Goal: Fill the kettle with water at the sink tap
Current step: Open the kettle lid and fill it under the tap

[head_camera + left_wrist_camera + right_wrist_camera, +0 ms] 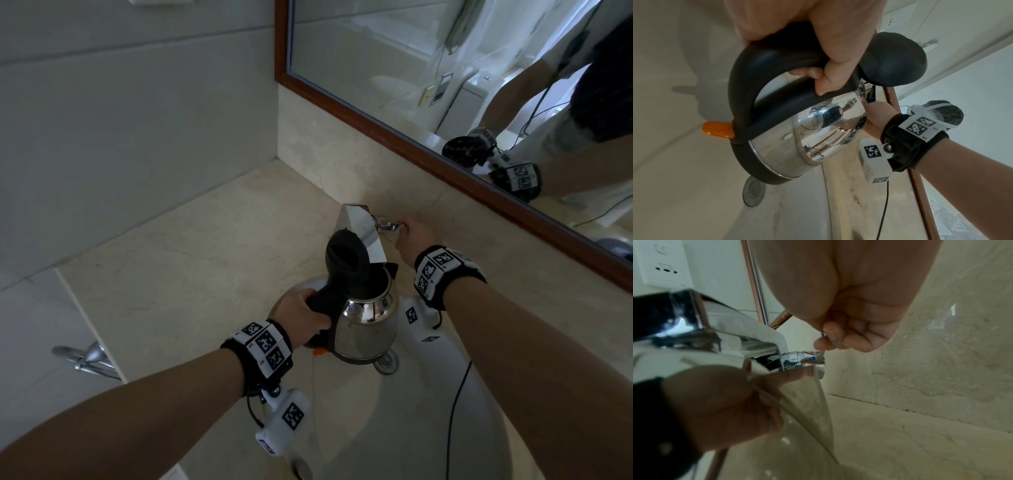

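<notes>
Your left hand (303, 315) has its fingers (826, 76) wrapped round the black handle of the kettle (364, 329), holding it over the sink (359, 428) with its open mouth under the chrome tap (359, 228). Your right hand (416, 245) reaches past the spout, its fingers (830, 339) curled and pinching the thin tap lever (809, 356) near the mirror (445, 68). The kettle is polished steel, lid (344, 255) flipped up, an orange switch (718, 129) at the base of its handle. The beige worktop (205, 257) surrounds the sink.
</notes>
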`<action>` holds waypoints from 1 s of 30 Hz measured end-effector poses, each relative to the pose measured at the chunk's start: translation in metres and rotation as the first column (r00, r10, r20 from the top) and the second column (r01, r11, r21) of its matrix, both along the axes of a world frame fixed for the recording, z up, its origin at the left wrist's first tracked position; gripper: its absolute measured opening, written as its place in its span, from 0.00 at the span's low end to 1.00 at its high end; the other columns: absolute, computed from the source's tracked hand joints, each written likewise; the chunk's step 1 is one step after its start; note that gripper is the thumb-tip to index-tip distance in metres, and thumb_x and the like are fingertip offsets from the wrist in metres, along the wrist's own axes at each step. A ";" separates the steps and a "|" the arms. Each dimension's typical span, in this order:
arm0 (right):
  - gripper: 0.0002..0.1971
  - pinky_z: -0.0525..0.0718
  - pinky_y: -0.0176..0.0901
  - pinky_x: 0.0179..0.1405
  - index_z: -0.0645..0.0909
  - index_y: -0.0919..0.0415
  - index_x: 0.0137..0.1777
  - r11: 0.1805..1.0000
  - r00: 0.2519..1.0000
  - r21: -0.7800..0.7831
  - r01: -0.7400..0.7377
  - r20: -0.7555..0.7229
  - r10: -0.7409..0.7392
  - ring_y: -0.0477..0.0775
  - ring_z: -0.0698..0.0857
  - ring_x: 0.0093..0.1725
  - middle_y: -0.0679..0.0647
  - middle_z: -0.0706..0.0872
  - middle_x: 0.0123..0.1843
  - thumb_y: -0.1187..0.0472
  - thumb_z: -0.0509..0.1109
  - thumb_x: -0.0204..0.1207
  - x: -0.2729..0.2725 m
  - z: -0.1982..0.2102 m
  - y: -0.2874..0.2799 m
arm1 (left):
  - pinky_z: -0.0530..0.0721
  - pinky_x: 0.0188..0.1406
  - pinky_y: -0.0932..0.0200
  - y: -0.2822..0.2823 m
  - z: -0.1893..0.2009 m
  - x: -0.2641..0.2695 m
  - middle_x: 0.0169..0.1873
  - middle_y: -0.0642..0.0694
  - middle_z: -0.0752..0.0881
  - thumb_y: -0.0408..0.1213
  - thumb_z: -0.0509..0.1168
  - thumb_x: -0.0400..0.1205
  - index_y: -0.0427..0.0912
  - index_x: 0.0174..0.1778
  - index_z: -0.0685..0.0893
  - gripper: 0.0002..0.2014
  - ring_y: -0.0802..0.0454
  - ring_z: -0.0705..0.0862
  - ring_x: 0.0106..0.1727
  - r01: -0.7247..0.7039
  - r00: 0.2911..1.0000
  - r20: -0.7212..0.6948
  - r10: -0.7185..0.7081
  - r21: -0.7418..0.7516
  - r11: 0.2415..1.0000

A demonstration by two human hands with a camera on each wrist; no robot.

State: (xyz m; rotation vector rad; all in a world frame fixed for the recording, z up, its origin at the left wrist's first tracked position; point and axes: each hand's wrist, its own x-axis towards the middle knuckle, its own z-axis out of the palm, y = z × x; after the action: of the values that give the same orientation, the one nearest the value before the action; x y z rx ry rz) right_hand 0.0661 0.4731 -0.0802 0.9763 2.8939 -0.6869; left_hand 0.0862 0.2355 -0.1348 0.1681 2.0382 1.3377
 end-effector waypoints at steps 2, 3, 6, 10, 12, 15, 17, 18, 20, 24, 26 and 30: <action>0.19 0.80 0.52 0.62 0.77 0.63 0.70 1.000 1.000 -0.005 -0.002 -0.011 0.002 0.68 0.83 0.61 0.67 0.86 0.62 0.64 0.51 0.85 0.000 -0.001 0.000 | 0.90 0.45 0.49 0.000 0.000 0.000 0.36 0.46 0.89 0.28 0.71 0.67 0.51 0.37 0.83 0.12 0.44 0.89 0.44 0.003 1.000 0.001 -0.003 -0.002 1.000; 0.19 0.80 0.52 0.62 0.77 0.63 0.70 1.000 1.000 -0.007 -0.005 -0.015 0.005 0.68 0.83 0.62 0.67 0.86 0.62 0.64 0.51 0.85 0.000 -0.001 0.000 | 0.90 0.48 0.47 0.000 0.000 0.000 0.37 0.45 0.89 0.28 0.71 0.67 0.51 0.37 0.83 0.12 0.42 0.89 0.46 0.004 1.000 -0.001 -0.004 -0.002 1.000; 0.19 0.79 0.51 0.62 0.77 0.63 0.70 1.000 1.000 -0.006 -0.008 -0.017 0.008 0.67 0.83 0.62 0.67 0.86 0.63 0.64 0.51 0.85 0.000 -0.001 0.000 | 0.90 0.52 0.43 -0.001 0.000 -0.001 0.37 0.46 0.89 0.28 0.71 0.66 0.51 0.36 0.83 0.11 0.42 0.89 0.47 0.008 1.000 -0.007 -0.008 -0.008 1.000; 0.19 0.79 0.50 0.61 0.76 0.63 0.71 1.000 1.000 -0.009 -0.013 -0.020 0.013 0.67 0.82 0.63 0.66 0.85 0.63 0.64 0.51 0.85 0.001 0.000 0.000 | 0.89 0.52 0.45 -0.001 0.000 -0.001 0.36 0.49 0.88 0.28 0.71 0.68 0.53 0.37 0.82 0.13 0.46 0.88 0.45 0.001 1.000 -0.002 -0.001 -0.012 1.000; 0.19 0.79 0.51 0.62 0.76 0.62 0.71 1.000 1.000 -0.009 -0.015 -0.025 0.015 0.67 0.82 0.63 0.66 0.85 0.64 0.64 0.52 0.85 0.001 0.000 0.001 | 0.89 0.52 0.46 -0.001 0.000 0.000 0.35 0.49 0.87 0.28 0.71 0.68 0.52 0.37 0.81 0.13 0.46 0.87 0.44 -0.005 1.000 -0.006 0.005 -0.012 1.000; 0.19 0.80 0.52 0.61 0.77 0.63 0.71 1.000 1.000 -0.004 -0.020 -0.016 0.020 0.68 0.83 0.62 0.67 0.86 0.63 0.64 0.52 0.85 0.000 0.000 0.001 | 0.89 0.50 0.47 -0.002 0.000 0.001 0.35 0.47 0.87 0.27 0.71 0.68 0.52 0.36 0.82 0.12 0.46 0.88 0.43 -0.008 1.000 -0.010 0.008 -0.013 1.000; 0.19 0.81 0.53 0.61 0.77 0.64 0.70 1.000 1.000 -0.006 -0.019 -0.016 0.019 0.68 0.83 0.62 0.67 0.86 0.63 0.64 0.51 0.85 0.000 -0.001 0.002 | 0.89 0.51 0.46 -0.002 0.000 0.001 0.36 0.46 0.88 0.27 0.70 0.68 0.52 0.36 0.82 0.12 0.44 0.88 0.45 -0.013 1.000 -0.009 0.013 -0.013 1.000; 0.19 0.80 0.52 0.61 0.77 0.64 0.70 1.000 1.000 -0.003 -0.018 -0.019 0.018 0.68 0.83 0.61 0.67 0.86 0.62 0.64 0.51 0.85 0.000 -0.001 0.002 | 0.89 0.53 0.44 -0.002 0.001 0.000 0.37 0.46 0.88 0.27 0.70 0.67 0.52 0.37 0.82 0.13 0.43 0.89 0.46 -0.014 1.000 -0.008 0.014 -0.013 1.000; 0.19 0.80 0.51 0.60 0.77 0.64 0.70 1.000 1.000 -0.002 -0.014 -0.022 0.014 0.68 0.83 0.61 0.67 0.86 0.62 0.64 0.51 0.85 0.001 -0.002 0.002 | 0.89 0.55 0.42 -0.003 0.002 0.000 0.39 0.45 0.89 0.28 0.70 0.67 0.53 0.37 0.82 0.13 0.42 0.89 0.48 -0.007 1.000 -0.005 0.007 -0.013 1.000; 0.18 0.81 0.53 0.63 0.77 0.64 0.70 1.000 1.000 -0.003 -0.016 -0.012 0.016 0.69 0.82 0.62 0.68 0.85 0.63 0.65 0.53 0.84 0.001 0.000 0.002 | 0.89 0.55 0.42 -0.002 0.004 0.000 0.37 0.47 0.88 0.27 0.70 0.67 0.53 0.38 0.81 0.14 0.42 0.88 0.48 -0.005 1.000 -0.010 0.005 -0.009 1.000; 0.19 0.81 0.54 0.63 0.77 0.64 0.70 1.000 1.000 -0.006 -0.012 -0.019 0.012 0.69 0.83 0.62 0.68 0.86 0.63 0.65 0.53 0.84 0.001 0.000 0.001 | 0.89 0.55 0.43 -0.002 0.005 0.001 0.37 0.47 0.88 0.28 0.70 0.67 0.53 0.37 0.80 0.14 0.42 0.88 0.48 -0.006 1.000 -0.014 0.006 -0.009 1.000; 0.19 0.81 0.53 0.62 0.77 0.64 0.70 1.000 1.000 -0.009 -0.010 -0.022 0.010 0.68 0.83 0.62 0.68 0.86 0.62 0.64 0.52 0.85 0.001 -0.001 0.001 | 0.89 0.54 0.43 -0.003 0.005 0.001 0.36 0.47 0.87 0.27 0.70 0.67 0.53 0.37 0.81 0.14 0.42 0.88 0.48 -0.015 1.000 -0.011 0.015 -0.004 1.000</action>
State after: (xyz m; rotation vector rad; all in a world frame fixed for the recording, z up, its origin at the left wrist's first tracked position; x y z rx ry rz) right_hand 0.0669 0.4744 -0.0811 0.9585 2.9093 -0.7146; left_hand 0.0870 0.2328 -0.1294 0.1582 2.0550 1.3441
